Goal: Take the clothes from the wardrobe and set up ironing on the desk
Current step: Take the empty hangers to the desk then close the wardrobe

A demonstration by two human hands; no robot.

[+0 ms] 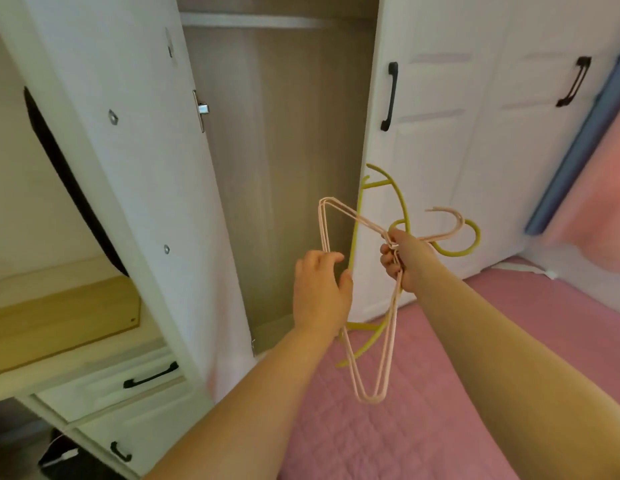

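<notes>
A: Where are the hangers?
B: The pink hangers [339,216], thin wire ones bunched together, are in the right hand [404,259], held up in front of the open wardrobe [284,133]. Its fingers [388,263] are wrapped tight round the necks, where the hooks meet the shoulders. The hooks point right, and the long bottom ends hang down over the bed [440,375].
A: Only pink ones?
B: No, a yellow-green hanger [404,202], thicker, is caught in the same grip. Its hook curls out to the right beside the pink hooks and its lower arm shows below the left wrist.
A: And the left hand [320,292]?
B: Just beside the bunch, fingers curled and partly spread. The fingertips are at the pink wire on the left side, but I cannot tell whether they truly grip it.
A: Any clothes in view?
B: The part of the wardrobe I can see shows a brown back wall and a pale rail [253,20] across the top. The left door [128,168] is swung wide towards the camera. The right door [423,133], white with a black handle [390,97], stands closed behind the hangers.
A: What else is around?
B: At the lower left, a wooden table [59,317] with white drawers [128,386] under it. The bed has a pink quilted cover, and a pink curtain [599,188] hangs at the far right
</notes>
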